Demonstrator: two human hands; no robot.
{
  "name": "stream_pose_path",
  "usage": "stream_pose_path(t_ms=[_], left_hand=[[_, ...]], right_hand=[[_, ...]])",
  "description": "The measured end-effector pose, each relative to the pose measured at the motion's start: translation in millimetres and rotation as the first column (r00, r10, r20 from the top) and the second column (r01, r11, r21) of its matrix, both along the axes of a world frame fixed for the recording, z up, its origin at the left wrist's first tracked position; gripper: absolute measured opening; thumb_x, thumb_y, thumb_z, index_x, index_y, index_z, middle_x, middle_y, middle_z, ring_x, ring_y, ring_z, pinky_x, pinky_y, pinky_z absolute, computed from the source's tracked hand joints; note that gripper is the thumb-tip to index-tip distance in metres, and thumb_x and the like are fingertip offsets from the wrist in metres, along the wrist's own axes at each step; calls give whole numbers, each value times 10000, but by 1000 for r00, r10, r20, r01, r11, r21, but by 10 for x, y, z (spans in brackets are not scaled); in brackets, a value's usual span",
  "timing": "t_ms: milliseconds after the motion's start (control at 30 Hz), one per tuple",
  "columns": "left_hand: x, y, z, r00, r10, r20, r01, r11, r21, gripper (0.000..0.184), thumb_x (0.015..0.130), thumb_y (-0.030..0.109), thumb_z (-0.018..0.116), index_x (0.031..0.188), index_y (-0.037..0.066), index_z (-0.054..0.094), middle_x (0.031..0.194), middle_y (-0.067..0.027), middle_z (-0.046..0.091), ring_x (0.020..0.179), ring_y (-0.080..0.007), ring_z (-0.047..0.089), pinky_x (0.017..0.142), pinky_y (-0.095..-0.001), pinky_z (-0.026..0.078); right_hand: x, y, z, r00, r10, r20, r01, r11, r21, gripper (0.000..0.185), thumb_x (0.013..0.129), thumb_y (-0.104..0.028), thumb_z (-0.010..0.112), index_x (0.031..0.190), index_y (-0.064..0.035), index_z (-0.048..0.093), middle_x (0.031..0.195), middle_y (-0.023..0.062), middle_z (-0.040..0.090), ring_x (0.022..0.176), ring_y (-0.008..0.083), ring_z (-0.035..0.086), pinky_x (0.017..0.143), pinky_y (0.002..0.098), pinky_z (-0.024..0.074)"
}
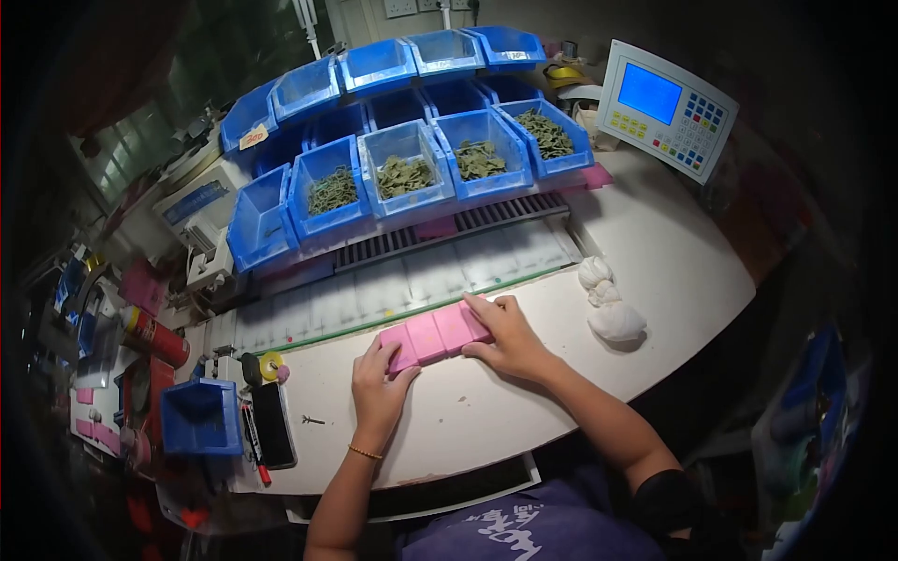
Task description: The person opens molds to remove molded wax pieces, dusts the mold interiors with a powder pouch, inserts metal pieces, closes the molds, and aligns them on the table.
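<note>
A row of several pink blocks point(434, 335) lies side by side on the white worktop, just in front of the green-edged strip. My left hand point(378, 381) grips the left end of the row, thumb at the near side and fingers at the far side. At the right end, my right hand point(510, 342) holds the row in the same way, thumb near and index finger along the far edge. Whether the blocks are joined cannot be made out. Behind them runs a pale, marked work strip point(402, 285) with a few small coloured dots.
Blue bins point(404, 168) stand in tiers at the back, several with greenish pieces inside. A control panel point(666, 110) stands at right. A white cloth bundle point(613, 304) lies right of my hands; a phone point(272, 425), red marker point(255, 447) and blue bin point(199, 418) lie left.
</note>
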State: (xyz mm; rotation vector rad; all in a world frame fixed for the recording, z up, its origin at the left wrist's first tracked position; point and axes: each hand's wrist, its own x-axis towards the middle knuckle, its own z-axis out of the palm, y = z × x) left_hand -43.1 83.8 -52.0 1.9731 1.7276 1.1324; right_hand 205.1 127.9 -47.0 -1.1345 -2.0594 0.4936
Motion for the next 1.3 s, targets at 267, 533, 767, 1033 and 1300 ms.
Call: stream_pose_path(t_ms=[267,533,767,1033,1300], left_hand=[[46,154,-84,988,-64,142,59,998,36,498,680,125,839,1130,9,658,1255,-187,614,995,-314,594,869,-371,511],[-60,209,-69,926,-136,351,160,986,-40,495,745,103,803,1200,18,627,1252,-168,617,1024,-279,621,879,-347,537],[-106,219,-61,943,-165,289,187,981,-52,485,766,124,763,1219,28,617,1285,-178,597,1103,-313,593,952,-375,494],[-132,70,207,973,-211,97,207,977,49,628,729,125,795,1312,73,569,1307,-94,591,1116,-257,531,916,-350,507],[378,-597,24,762,-374,528,529,830,-177,629,772,176,800,1321,15,540,991,-80,648,773,-106,577,676,-249,483]], right_hand=[[89,1063,-14,973,-192,-127,201,977,65,630,759,-308,782,1266,-1,570,1197,244,571,1143,365,505,989,429,399],[-138,2183,-88,948,-257,189,273,960,-63,756,675,-428,807,1280,-45,566,1237,223,601,1185,387,538,1015,413,430],[-212,2120,-25,934,-310,178,331,938,-103,660,664,-338,845,1197,-25,612,1161,148,657,1023,311,640,903,380,498],[-109,413,455,969,-93,-230,104,994,34,679,730,-228,848,1265,3,499,979,101,632,873,190,610,790,313,500],[-125,-938,404,945,222,-239,-277,933,-230,726,769,-156,809,1378,-5,443,1072,139,590,925,229,605,835,340,511]])
